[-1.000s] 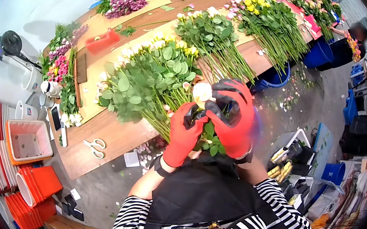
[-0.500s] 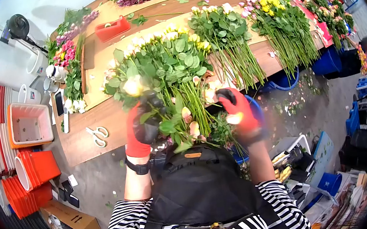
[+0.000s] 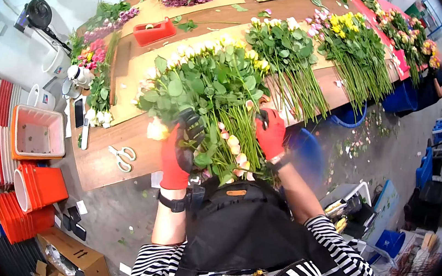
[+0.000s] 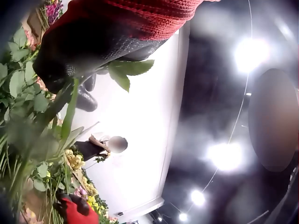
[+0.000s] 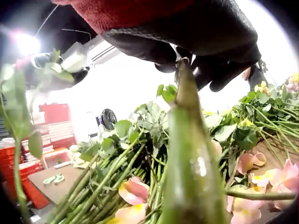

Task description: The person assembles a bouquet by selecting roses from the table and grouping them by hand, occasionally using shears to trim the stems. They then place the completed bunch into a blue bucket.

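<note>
My left hand point(image 3: 181, 151), in a red glove with black palm and fingers, grips a pale rose point(image 3: 157, 129) by its leafy stem. The bloom shows beside that hand at the left edge of the bundle. My right hand point(image 3: 271, 133), gloved alike, is at the right side of the laid-out stems with its fingers curled. A thick green stem point(image 5: 189, 154) runs up to its fingertips in the right wrist view; the hand itself partly hides the pinch. Between both hands lies a bundle of pale roses point(image 3: 209, 84), with fallen pink petals point(image 3: 235, 146) across its stems.
White-handled scissors point(image 3: 123, 157) lie on the wooden table point(image 3: 98, 172) at left. Further bunches, one yellow point(image 3: 347, 23), line the table to the right. A red tape holder point(image 3: 154, 32) sits behind. A blue bucket point(image 3: 306, 155) stands beside my right forearm. Another person point(image 3: 440, 83) is at far right.
Both hands worked together at a pale rose, then parted. The left carried that rose leftward; the right moved to the right side of the stems. The head view has shifted left.
</note>
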The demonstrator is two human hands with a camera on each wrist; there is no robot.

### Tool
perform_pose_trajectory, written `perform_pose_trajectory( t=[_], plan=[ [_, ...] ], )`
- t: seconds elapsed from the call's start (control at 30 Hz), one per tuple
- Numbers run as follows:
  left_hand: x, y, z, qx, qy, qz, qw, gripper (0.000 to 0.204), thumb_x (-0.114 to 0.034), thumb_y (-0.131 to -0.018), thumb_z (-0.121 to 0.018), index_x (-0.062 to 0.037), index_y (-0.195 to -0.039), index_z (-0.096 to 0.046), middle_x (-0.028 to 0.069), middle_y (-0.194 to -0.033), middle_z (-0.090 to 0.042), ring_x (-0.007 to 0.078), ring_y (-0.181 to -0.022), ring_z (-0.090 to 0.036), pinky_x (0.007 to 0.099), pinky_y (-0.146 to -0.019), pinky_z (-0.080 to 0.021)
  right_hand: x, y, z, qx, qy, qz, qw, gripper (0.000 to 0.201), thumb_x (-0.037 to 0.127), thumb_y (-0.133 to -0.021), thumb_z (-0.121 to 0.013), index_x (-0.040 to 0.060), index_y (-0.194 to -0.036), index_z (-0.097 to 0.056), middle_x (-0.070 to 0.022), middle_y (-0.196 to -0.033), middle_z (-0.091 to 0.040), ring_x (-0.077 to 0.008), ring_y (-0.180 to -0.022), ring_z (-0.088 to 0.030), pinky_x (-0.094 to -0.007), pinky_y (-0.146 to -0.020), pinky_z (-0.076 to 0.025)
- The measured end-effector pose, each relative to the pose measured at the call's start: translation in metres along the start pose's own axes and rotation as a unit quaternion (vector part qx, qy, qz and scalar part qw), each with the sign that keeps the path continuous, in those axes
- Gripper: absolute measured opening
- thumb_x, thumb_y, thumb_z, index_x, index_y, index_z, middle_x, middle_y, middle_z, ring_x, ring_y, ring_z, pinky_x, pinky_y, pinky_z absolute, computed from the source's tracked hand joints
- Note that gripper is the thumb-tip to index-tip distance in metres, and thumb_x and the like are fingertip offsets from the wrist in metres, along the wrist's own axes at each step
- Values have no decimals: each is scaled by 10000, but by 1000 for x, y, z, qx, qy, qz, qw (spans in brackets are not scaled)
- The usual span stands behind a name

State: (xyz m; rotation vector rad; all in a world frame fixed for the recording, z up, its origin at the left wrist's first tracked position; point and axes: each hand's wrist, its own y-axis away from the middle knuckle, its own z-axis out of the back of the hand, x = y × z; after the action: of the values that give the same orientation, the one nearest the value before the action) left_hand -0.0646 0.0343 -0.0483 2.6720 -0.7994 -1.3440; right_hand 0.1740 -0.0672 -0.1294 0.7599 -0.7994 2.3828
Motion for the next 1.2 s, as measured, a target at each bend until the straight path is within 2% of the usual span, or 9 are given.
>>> perform_pose_trajectory(
  t=[0.23,0.27,0.37,0.47,0.6,0.63,0.8,0.93,1.2],
  plan=[
    [-9,-34,-41,89,-171,-62,979,372,-134,-993,-439,-39,-1348,-501,22,-1264,-613,72,-841,-577,148,-614,-388,7,25,58,29,-232,-13,972,237,-2,-750,-604,8,-986,-620,-141,-927,-614,-320,-866,-609,-354,-799,-481],
    [-12,-41,-41,92,-34,29,995,401,-34,-953,-470,-38,-1353,-499,18,-1271,-611,81,-860,-590,153,-654,-417,13,29,68,33,-238,28,970,231,-3,-752,-597,2,-981,-622,-144,-917,-614,-316,-852,-610,-351,-792,-481],
    [1,-56,-30,117,-470,-378,789,478,127,-818,-536,-8,-1277,-534,76,-1173,-651,138,-844,-621,236,-729,-492,24,47,85,74,-261,-10,962,238,16,-741,-619,0,-978,-625,-153,-913,-623,-331,-830,-617,-362,-770,-493],
    [-15,-42,-40,139,-467,-390,781,458,107,-759,-599,-5,-1201,-556,95,-975,-697,178,-860,-658,293,-795,-510,1,73,92,116,-182,5,977,225,65,-758,-635,20,-978,-636,-167,-945,-641,-373,-885,-616,-402,-798,-501],
    [-12,-32,-46,167,-429,-360,812,430,130,-759,-616,-19,-1162,-592,125,-1069,-691,226,-937,-676,328,-837,-512,-21,91,92,131,-177,-19,975,239,83,-756,-654,30,-989,-644,-165,-982,-645,-371,-931,-608,-413,-848,-490],
    [-9,-30,-48,145,-463,-433,760,373,124,-787,-597,-10,-1135,-606,110,-1032,-692,214,-915,-673,316,-838,-515,-24,92,92,146,-177,-18,973,250,86,-755,-662,33,-998,-645,-165,-993,-645,-374,-944,-605,-415,-860,-486],
    [20,-15,-43,142,-143,-124,972,189,21,-817,-596,47,-997,-644,85,-933,-670,156,-835,-623,301,-744,-530,-7,75,98,199,-205,-36,958,337,72,-746,-690,27,-1077,-643,-160,-1040,-645,-363,-1016,-591,-398,-917,-459],
    [24,3,-66,84,-19,60,994,215,6,-831,-592,25,-1044,-611,75,-911,-662,151,-815,-616,292,-764,-515,55,25,113,52,-306,-71,948,403,-11,-750,-659,-1,-1150,-620,-151,-1144,-624,-293,-1085,-578,-358,-968,-425],
    [36,21,-72,202,-139,23,969,214,11,-870,-598,12,-1083,-618,46,-963,-662,143,-889,-624,290,-796,-509,122,-28,133,-5,-425,-54,903,380,-68,-703,-679,-39,-1077,-621,-133,-1087,-624,-225,-1058,-578,-322,-940,-429]
  ],
)
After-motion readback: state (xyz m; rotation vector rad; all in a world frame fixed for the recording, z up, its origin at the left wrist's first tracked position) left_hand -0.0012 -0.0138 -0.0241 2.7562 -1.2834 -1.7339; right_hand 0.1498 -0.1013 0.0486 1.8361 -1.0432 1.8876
